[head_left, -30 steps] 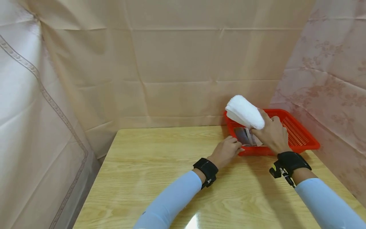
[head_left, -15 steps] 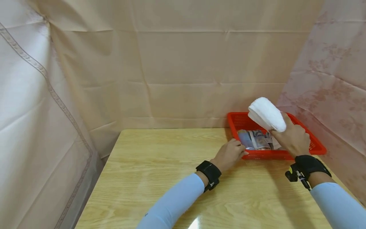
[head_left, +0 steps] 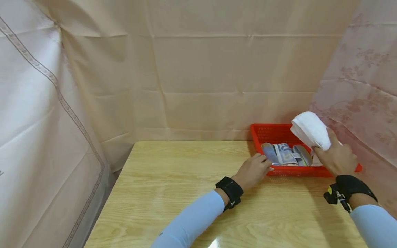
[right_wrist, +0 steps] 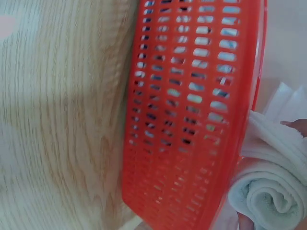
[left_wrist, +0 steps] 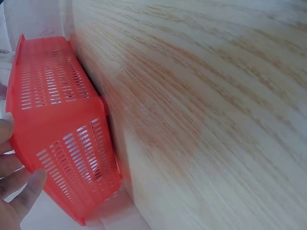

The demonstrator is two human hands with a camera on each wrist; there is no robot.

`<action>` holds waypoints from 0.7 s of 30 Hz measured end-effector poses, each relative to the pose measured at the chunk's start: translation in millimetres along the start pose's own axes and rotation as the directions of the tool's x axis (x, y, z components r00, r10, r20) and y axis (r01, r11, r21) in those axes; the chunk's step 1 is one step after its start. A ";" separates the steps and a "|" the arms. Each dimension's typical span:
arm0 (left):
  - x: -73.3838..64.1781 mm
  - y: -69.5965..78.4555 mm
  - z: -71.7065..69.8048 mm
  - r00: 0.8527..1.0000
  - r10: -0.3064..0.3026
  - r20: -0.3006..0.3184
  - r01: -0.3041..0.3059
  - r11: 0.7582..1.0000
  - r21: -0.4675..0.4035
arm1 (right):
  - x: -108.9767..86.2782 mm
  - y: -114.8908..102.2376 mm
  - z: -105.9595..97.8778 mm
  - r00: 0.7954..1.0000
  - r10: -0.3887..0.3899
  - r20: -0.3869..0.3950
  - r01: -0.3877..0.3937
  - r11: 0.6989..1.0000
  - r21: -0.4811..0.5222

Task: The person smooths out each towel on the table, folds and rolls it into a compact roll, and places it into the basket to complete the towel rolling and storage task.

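A rolled white towel [head_left: 311, 130] is in my right hand [head_left: 338, 155], which grips it above the right part of a red plastic basket [head_left: 270, 130]. In the right wrist view, the towel's spiral end [right_wrist: 273, 201] shows beside the basket's rim. My left hand [head_left: 253, 170] holds the basket's front left corner. The left wrist view shows its thumb [left_wrist: 32, 189] against the outer wall and its fingers at the rim. Inside the basket lie several folded or rolled cloths [head_left: 284, 153], bluish and patterned. My right hand and the towel hide the basket's right part.
The basket stands at the back right of a light wooden table [head_left: 192, 179]. A beige cloth curtain [head_left: 198, 69] hangs close behind it, a pink floral one [head_left: 369, 89] at the right, and a pale one [head_left: 37, 131] at the left.
My right hand has carried the towel rightward over the basket, uncovering more of the cloths inside. The left hand keeps its hold on the corner. The whole head view has shifted slightly.
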State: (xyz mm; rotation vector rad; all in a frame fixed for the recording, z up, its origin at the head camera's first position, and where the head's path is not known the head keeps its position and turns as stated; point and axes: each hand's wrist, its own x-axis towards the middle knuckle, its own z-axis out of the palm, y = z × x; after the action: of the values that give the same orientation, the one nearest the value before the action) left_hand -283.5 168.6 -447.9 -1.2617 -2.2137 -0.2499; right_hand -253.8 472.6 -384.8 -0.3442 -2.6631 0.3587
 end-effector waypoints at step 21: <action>1.2 3.2 -2.1 0.999 -0.010 0.040 0.008 0.998 0.059 | 4.3 22.3 -6.9 0.992 0.112 0.057 -0.108 0.992 -0.070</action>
State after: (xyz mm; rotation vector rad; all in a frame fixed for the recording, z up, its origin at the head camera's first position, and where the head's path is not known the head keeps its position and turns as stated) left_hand -280.5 170.3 -445.9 -1.2357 -2.2450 -0.1633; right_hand -250.5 496.1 -383.8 -0.5105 -2.7275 0.3192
